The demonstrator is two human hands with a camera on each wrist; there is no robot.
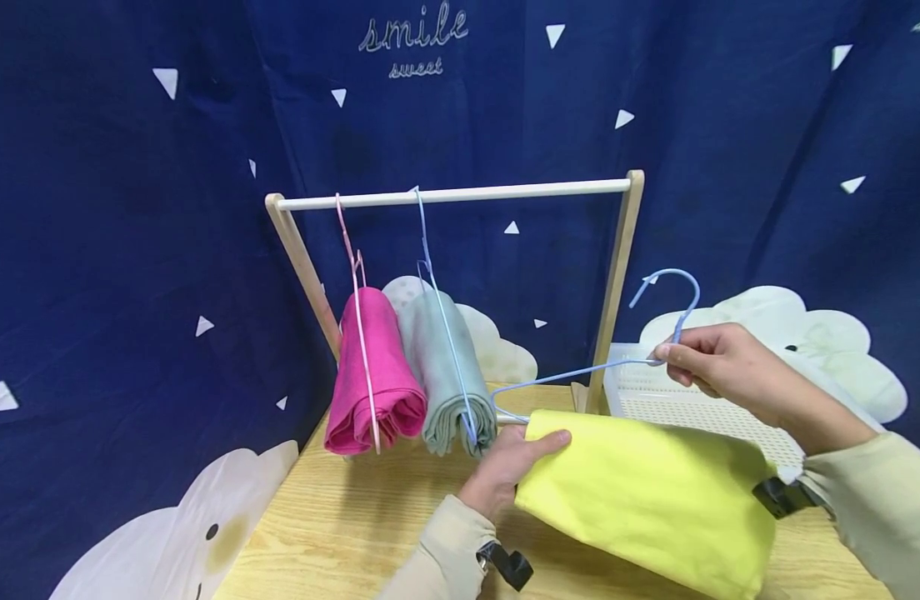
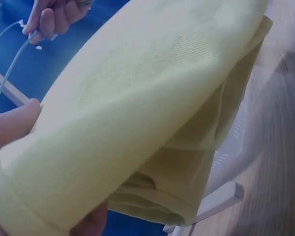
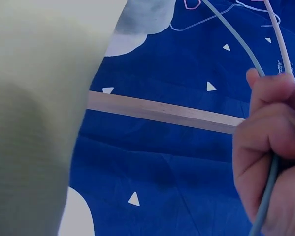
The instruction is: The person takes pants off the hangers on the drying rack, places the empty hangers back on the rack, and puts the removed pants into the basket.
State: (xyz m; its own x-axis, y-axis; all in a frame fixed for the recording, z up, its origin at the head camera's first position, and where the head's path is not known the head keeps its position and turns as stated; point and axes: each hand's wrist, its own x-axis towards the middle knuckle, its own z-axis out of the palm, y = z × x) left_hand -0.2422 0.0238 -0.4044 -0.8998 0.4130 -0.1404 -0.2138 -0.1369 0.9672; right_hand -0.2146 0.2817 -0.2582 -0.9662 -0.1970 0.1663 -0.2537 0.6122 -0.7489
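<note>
My right hand (image 1: 718, 367) pinches a blue wire hanger (image 1: 557, 379) just below its hook, holding it in the air to the right of the rack. Over the hanger's lower bar hangs a folded yellow cloth (image 1: 647, 500). At the cloth's left end my left hand (image 1: 508, 462) grips the edge, thumb on the near face; its other fingers are mostly hidden behind the fabric. In the left wrist view, the yellow cloth (image 2: 122, 113) droops in layers. The right wrist view shows the right hand (image 3: 273, 142) curled round the hanger wire.
A small clothes rack with a white rail (image 1: 467, 195) stands on the wooden table (image 1: 302, 533). From it hang a pink cloth (image 1: 377, 358) and a grey-green cloth (image 1: 448, 358) on hangers. A white plastic basket (image 1: 628, 383) sits behind the right arm.
</note>
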